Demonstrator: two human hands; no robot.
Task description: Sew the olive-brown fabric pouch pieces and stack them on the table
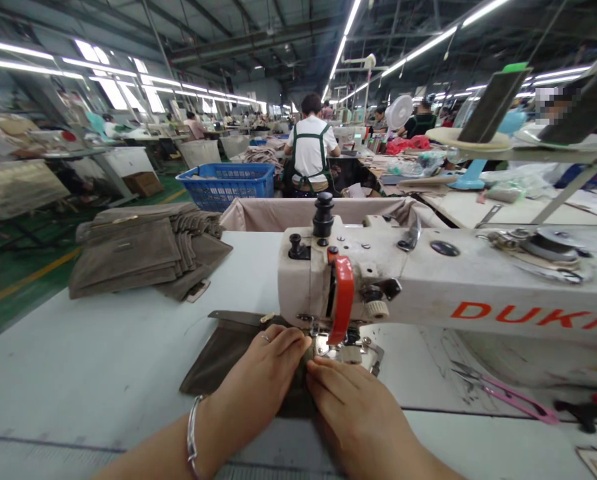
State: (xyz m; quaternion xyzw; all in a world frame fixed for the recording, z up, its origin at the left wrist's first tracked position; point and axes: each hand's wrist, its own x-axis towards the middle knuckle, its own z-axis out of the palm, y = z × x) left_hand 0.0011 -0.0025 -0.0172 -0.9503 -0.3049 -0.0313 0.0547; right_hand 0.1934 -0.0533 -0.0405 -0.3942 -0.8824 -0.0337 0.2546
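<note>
A grey-brown fabric pouch (217, 353) with a small zipper pull lies under the head of a white sewing machine (298, 280). My left hand (261, 367), with a ring and a silver bangle, pinches the pouch just left of the needle area. Close beside it, my right hand (351, 407) has its fingers pressed together on the pouch's right edge, near the metal presser parts (323, 345). Both hands cover much of the pouch, and the stitching point is partly hidden. An orange guard (342, 300) hangs in front of the machine head.
Similar brown pouches (133, 250) are stacked at the table's far left. Pink-handled thread snips (508, 393) lie to the right under the machine arm. Behind the table are a cloth-lined bin (273, 213) and a blue basket (228, 180). A person (312, 147) sits farther off.
</note>
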